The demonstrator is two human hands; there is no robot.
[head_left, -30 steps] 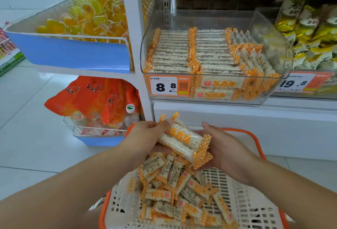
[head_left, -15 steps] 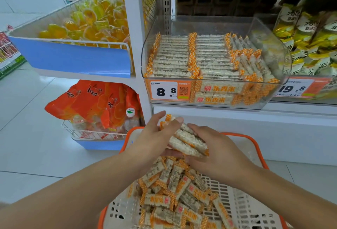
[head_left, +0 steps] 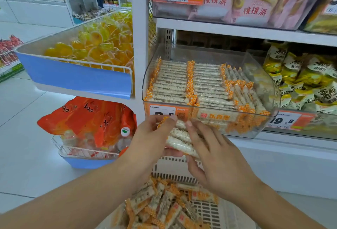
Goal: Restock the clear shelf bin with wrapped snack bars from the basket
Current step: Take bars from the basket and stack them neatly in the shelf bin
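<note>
Shop shelves stand before us, the clear bin (head_left: 209,101) already lined with bars. We grip a small stack of snack bars (head_left: 179,138) between our left hand (head_left: 151,143) and right hand (head_left: 217,157), fingers curled round it, just below the bin's front and above the basket (head_left: 175,172).

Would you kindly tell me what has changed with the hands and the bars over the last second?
Both hands, left and right, have risen from over the basket to the front of the bin, squaring their bundle of bars into a tight stack. Their grip never let go. The bin's rows and the basket's loose bars look unchanged.
</note>
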